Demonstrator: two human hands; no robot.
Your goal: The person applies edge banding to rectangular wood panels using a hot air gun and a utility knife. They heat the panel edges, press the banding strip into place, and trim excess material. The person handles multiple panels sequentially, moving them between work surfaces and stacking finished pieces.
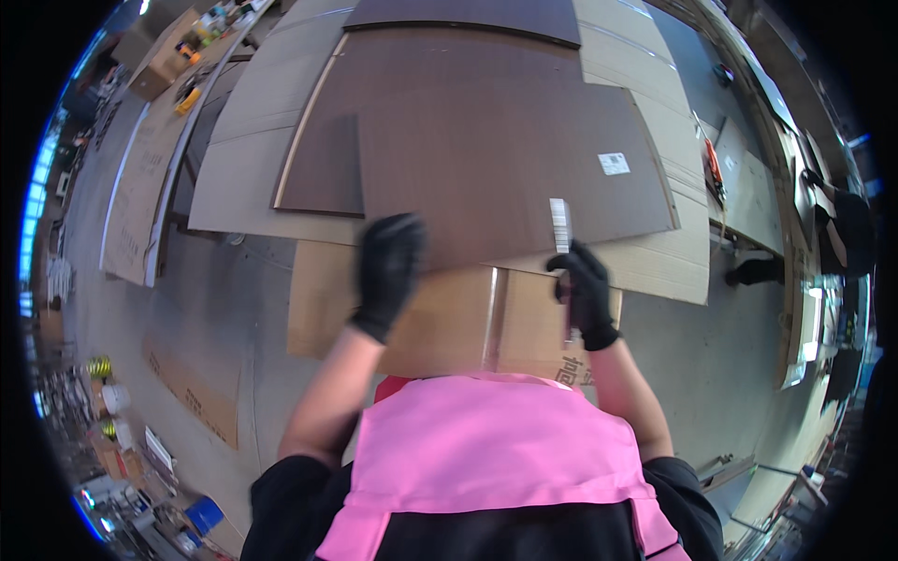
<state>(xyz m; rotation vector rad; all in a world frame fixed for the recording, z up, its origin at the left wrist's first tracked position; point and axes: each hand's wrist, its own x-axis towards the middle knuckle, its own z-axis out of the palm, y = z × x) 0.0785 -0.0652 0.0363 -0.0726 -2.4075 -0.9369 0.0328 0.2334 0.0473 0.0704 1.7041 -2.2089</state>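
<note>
My R hand (587, 292), just R of ctr, has its fingers curled tog. around a narrow strip (560, 224), pale & striped up top, dark below the hand; too blurred for me to ID. My L hand (388, 271), L of ctr, is by the lower edge of the big brown panel (468, 159); it's blurred, so I can't tell if the fingers are apart or tog., or touching the panel. That panel lies flat in the upper ctr, w/ a white label (614, 164) toward its R side. A second board (323, 168) shows along its L side, a third board (468, 13) at the top edge. Underneath: a cardboard sheet (248, 159); nearer me, a carton (426, 323). Pink apron (496, 439) btm ctr. Yellow tool (190, 98) upper L, person in dark clothes (849, 229) far R.
</note>
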